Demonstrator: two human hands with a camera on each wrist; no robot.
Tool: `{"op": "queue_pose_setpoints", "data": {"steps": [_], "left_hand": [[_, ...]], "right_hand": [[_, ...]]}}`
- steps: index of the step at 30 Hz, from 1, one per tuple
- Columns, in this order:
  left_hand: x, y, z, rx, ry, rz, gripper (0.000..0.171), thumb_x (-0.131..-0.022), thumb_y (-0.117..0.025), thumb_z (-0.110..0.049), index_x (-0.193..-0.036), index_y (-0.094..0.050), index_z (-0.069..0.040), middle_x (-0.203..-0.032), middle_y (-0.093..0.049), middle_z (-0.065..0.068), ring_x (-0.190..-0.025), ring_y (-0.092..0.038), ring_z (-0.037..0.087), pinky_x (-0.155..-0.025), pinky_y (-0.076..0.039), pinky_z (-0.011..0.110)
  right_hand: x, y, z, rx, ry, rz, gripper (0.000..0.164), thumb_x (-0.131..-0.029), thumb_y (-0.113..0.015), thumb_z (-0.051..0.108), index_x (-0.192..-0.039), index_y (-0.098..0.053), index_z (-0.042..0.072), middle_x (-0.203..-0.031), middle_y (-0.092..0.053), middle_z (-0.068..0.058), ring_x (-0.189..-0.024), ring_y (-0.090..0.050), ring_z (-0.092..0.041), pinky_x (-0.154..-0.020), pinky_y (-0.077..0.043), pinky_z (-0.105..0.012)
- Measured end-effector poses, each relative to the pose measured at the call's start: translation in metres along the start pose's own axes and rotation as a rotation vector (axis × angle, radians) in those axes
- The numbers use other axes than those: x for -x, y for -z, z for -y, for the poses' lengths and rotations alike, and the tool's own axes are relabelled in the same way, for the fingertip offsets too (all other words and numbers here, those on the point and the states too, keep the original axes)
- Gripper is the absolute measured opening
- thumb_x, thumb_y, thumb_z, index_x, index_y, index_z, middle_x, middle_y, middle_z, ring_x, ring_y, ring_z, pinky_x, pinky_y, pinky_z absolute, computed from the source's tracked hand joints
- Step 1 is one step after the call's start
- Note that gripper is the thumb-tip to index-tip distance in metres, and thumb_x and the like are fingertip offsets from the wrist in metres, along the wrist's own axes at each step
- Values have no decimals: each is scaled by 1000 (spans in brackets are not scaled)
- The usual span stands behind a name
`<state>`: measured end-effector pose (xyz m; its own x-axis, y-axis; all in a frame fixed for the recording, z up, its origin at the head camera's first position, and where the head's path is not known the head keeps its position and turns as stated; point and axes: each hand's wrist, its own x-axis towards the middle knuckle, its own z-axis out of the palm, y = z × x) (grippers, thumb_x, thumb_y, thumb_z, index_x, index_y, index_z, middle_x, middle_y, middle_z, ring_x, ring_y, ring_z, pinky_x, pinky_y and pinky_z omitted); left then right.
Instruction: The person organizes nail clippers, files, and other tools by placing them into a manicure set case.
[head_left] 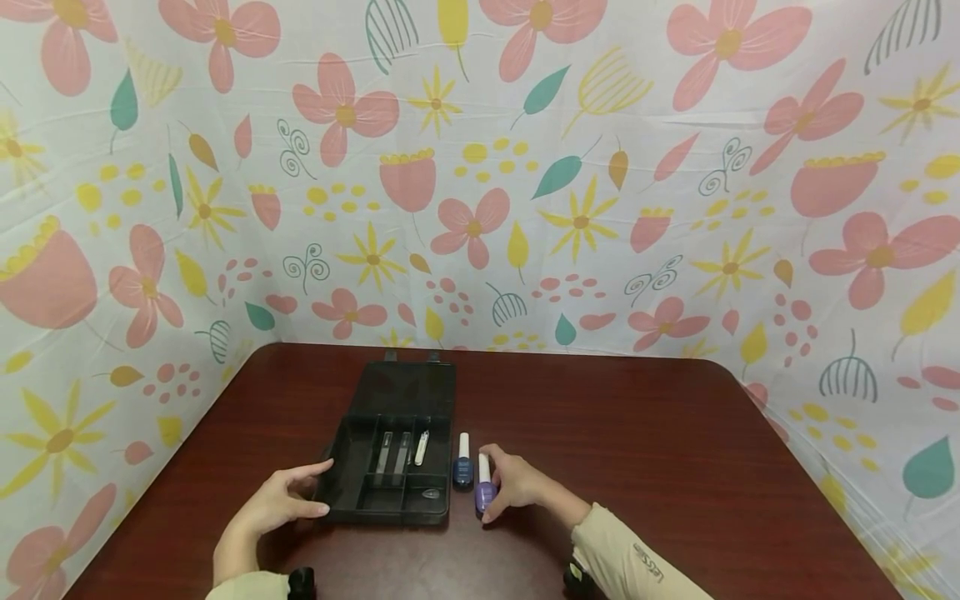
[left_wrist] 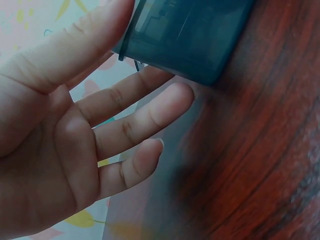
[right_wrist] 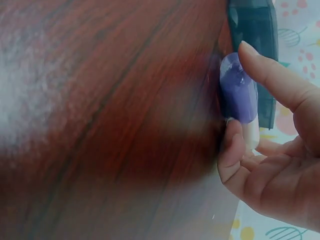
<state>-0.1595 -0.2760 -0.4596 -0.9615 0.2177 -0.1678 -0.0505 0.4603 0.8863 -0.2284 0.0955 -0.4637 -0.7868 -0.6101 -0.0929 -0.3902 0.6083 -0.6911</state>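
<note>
My right hand (head_left: 517, 482) holds a purple nail polish bottle (head_left: 486, 493) with a white cap, thumb at its near side and fingers round the far side. In the right wrist view the thumb lies along the purple glass (right_wrist: 239, 92). Close beside it, a blue nail polish bottle (head_left: 463, 473) stands upright against the right side of an opened black organizer box (head_left: 348, 467). At the box's left side is my left hand (head_left: 273, 504), fingers spread, index fingertip and thumb at the wall. The left wrist view shows its loose fingers beside the box corner (left_wrist: 185, 45).
Inside the box lie a nail clipper (head_left: 422, 448), two slim clear-and-grey strips, one of them nearer the left (head_left: 385, 452), and a small clear piece (head_left: 431, 493). Its lid (head_left: 405, 387) lies folded back on the dark wooden table (head_left: 600, 417). A flowered cloth (head_left: 480, 167) hangs behind.
</note>
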Motion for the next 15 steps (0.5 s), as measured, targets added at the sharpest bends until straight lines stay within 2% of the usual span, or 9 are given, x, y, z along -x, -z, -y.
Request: {"op": "queue_pose_setpoints", "data": {"steps": [3, 10, 15], "left_hand": [[0, 0, 0, 0, 6, -3, 72, -73, -74, -18, -133, -38, 3, -121, -39, 37, -108, -41, 47, -66, -46, 42], [-1, -1, -1, 13, 21, -14, 74, -72, -75, -21, -133, -40, 1, -122, -39, 37, -111, -39, 48, -68, -46, 43], [-1, -1, 0, 15, 11, -21, 74, -72, -75, -21, -133, -40, 2, -122, -39, 36, -111, -39, 48, -69, -46, 42]], "right_hand": [[1, -2, 1, -16, -2, -14, 92, -52, -85, 8, -126, -33, -4, -73, -52, -4, -64, -47, -14, -55, -41, -28], [3, -5, 2, -125, -29, -15, 91, -50, -82, -1, -124, -29, 1, -68, -49, -7, -45, -48, -13, -40, -42, -27], [3, -3, 3, -107, 7, -62, 91, -47, -82, -5, -122, -30, 2, -67, -49, -5, -51, -47, -12, -46, -40, -27]]}}
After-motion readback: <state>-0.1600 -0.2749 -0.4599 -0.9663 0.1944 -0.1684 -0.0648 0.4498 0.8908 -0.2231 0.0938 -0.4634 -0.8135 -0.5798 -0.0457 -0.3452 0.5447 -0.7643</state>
